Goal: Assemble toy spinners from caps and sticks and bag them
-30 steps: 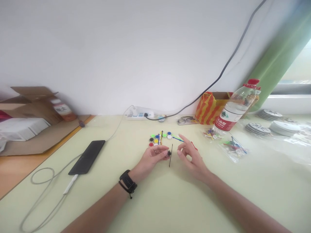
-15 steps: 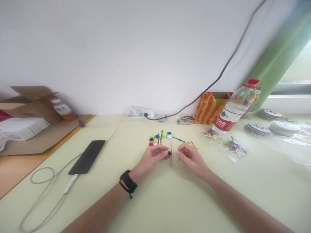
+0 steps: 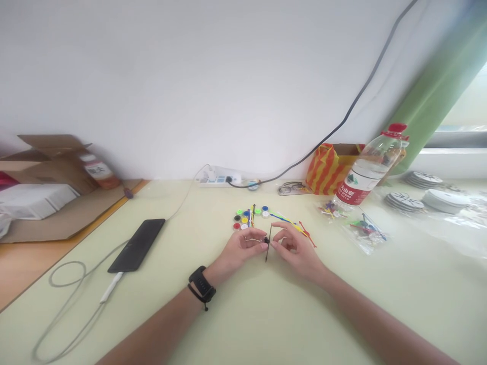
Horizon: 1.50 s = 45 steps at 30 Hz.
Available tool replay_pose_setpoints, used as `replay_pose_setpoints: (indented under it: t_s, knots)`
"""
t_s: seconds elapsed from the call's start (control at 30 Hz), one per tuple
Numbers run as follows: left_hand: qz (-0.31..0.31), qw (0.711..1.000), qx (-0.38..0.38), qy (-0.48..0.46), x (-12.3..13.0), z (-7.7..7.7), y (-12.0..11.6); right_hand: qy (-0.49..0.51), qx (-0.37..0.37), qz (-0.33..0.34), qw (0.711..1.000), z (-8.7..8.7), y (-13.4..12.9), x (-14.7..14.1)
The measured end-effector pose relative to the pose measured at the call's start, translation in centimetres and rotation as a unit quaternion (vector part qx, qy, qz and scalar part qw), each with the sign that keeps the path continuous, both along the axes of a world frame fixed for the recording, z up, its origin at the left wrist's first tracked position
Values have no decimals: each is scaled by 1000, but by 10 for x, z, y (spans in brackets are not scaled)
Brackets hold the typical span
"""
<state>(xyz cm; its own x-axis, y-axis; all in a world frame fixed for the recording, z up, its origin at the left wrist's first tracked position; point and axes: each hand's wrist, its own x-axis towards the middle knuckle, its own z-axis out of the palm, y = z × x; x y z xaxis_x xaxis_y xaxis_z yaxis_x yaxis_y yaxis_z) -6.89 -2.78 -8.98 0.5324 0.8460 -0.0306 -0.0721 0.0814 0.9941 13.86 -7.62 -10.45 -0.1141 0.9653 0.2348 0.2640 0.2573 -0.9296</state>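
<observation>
Between my two hands a thin black plastic arrow [image 3: 268, 253] stands nearly upright, slightly tilted. My left hand [image 3: 245, 248] pinches a small black piece [image 3: 266, 240] at the arrow's middle; fingertips partly hide it. My right hand [image 3: 297, 247] has its index fingertip against the arrow's upper end, its thumb by the middle and its other fingers curled. Just beyond my left hand lie several small coloured discs, including a red disc [image 3: 236, 226] and a blue disc [image 3: 265, 209]. Past my right hand are a blue arrow [image 3: 282, 219] and a red arrow [image 3: 309, 235].
At the right stand a water bottle [image 3: 357, 177], a striped bag [image 3: 323, 170] and stacked white discs [image 3: 404, 202], with a bag of small parts [image 3: 365, 230] in front. A phone [image 3: 137, 246] with its cable lies left. Behind is a power strip [image 3: 218, 180].
My right hand has moved left and its index finger now touches the arrow. The arrow, a pale blur before, now shows sharp and dark. My left hand has stayed nearly in place.
</observation>
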Motion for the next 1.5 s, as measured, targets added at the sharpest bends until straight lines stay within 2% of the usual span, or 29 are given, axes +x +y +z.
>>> replay_pose_setpoints:
  t_s: [0.17,0.3,0.47,0.67,0.9,1.13,1.5]
  knots:
    - [1,1000,-18,-9,0,-1,0,2,21,-13,1000,-1,-1,0]
    - [3,1000,-20,-10,0,-4,1,3,-9,21,1000,4,0,5]
    - [12,1000,-22,-5,0,-5,2,26,-30,-31,999,11,5,10]
    - [7,1000,-23,-3,0,-3,1,74,-44,-1,996,0,5,3]
    - [11,1000,-16,-6,0,-4,1,35,-51,22,998,-3,4,4]
    - [8,1000,-9,4,1,0,-1,-12,-10,6,1000,-2,1,2]
    - [14,1000,-5,6,3,4,-3,-25,1,33,999,-7,1,0]
